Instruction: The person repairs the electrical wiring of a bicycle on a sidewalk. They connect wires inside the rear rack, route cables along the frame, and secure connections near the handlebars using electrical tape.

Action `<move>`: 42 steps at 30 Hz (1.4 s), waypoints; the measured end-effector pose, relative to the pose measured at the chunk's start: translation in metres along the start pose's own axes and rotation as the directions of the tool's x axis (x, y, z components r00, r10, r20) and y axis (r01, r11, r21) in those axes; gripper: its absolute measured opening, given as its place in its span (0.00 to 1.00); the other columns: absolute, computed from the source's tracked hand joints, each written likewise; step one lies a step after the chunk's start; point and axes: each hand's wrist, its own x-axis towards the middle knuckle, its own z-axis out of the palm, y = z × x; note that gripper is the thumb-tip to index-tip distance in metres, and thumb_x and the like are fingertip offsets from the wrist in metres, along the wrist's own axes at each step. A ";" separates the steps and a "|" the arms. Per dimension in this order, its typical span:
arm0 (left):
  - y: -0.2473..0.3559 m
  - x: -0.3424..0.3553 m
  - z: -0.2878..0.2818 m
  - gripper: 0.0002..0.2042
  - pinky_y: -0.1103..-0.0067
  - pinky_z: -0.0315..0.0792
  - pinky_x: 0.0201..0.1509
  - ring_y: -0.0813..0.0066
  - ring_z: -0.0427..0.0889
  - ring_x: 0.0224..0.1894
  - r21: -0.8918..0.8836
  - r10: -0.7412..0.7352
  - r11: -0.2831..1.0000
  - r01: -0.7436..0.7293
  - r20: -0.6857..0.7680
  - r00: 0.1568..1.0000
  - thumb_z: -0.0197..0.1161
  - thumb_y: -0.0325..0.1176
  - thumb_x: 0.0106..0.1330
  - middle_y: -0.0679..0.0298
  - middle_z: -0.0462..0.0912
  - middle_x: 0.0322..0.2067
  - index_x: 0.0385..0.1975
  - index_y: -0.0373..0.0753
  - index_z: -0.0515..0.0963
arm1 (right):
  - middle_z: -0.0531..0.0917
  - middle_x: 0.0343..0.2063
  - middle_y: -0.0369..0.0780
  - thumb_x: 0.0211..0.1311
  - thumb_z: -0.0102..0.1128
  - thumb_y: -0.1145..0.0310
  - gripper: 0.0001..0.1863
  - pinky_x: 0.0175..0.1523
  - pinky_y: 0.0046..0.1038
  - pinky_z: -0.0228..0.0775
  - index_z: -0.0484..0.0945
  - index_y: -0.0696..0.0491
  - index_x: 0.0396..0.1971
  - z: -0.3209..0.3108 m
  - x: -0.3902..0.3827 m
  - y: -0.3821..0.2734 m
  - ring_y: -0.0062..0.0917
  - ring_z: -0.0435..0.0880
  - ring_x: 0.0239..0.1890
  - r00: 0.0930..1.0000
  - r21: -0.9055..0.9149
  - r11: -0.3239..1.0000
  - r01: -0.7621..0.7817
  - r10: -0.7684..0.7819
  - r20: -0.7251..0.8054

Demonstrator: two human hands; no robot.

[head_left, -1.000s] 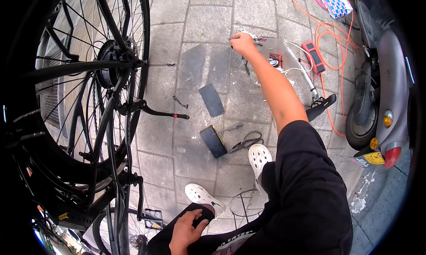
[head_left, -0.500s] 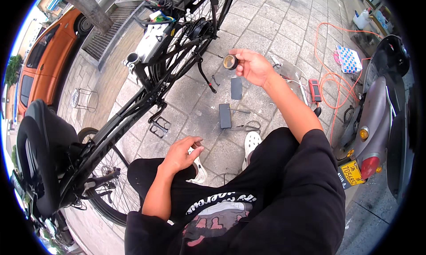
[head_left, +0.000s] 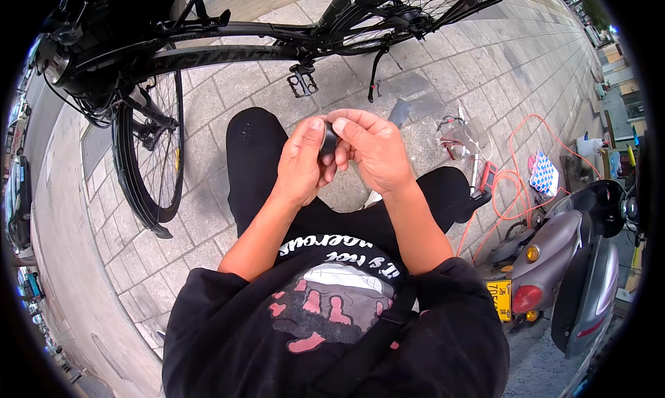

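A roll of black tape (head_left: 328, 139) is held upright between my two hands, in front of my body and above my knees. My left hand (head_left: 302, 155) grips its left side, with the thumb along the edge. From the other side my right hand (head_left: 374, 147) pinches at the upper rim with thumb and forefinger. The other right fingers curl beneath, so part of the roll is hidden. Whether a tape end is lifted cannot be made out.
A black bicycle (head_left: 228, 51) stands across the far side, its pedal (head_left: 302, 83) and kickstand (head_left: 375, 76) toward me. At the right are an orange cable (head_left: 509, 183), a red device (head_left: 488, 176), a checkered box (head_left: 544, 174) and a grey scooter (head_left: 554, 259). A dark flat piece (head_left: 399, 112) lies on the paving.
My right hand has brought the tape roll back from over the paving toward my body. My left hand has risen from near my knee and taken hold of it. The view has turned.
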 end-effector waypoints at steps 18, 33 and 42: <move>0.004 -0.010 -0.031 0.18 0.85 0.63 0.17 0.86 0.70 0.16 -0.204 0.063 0.973 -0.106 -0.205 0.977 0.51 0.47 0.87 0.65 0.80 0.26 0.52 0.37 0.78 | 0.88 0.42 0.44 0.64 0.74 0.80 0.22 0.43 0.27 0.82 0.84 0.60 0.58 0.044 -0.012 0.035 0.27 0.90 0.37 0.792 -0.748 0.390 0.537 -0.538 0.288; -0.002 -0.015 -0.019 0.18 0.86 0.68 0.29 0.89 0.72 0.27 0.271 0.486 0.838 -0.474 0.022 0.873 0.55 0.43 0.86 0.71 0.76 0.31 0.60 0.34 0.76 | 0.83 0.46 0.38 0.77 0.65 0.73 0.12 0.50 0.21 0.78 0.83 0.64 0.54 0.022 -0.027 0.026 0.19 0.86 0.45 0.969 -0.181 0.952 0.245 -0.234 0.083; 0.001 -0.025 -0.027 0.21 0.86 0.72 0.33 0.84 0.79 0.32 0.267 0.271 0.917 -0.296 0.126 0.954 0.66 0.36 0.80 0.66 0.81 0.38 0.64 0.29 0.76 | 0.76 0.44 0.36 0.75 0.67 0.75 0.10 0.46 0.20 0.71 0.82 0.62 0.50 -0.009 -0.036 0.028 0.15 0.77 0.42 0.938 -0.217 0.919 0.329 -0.291 0.189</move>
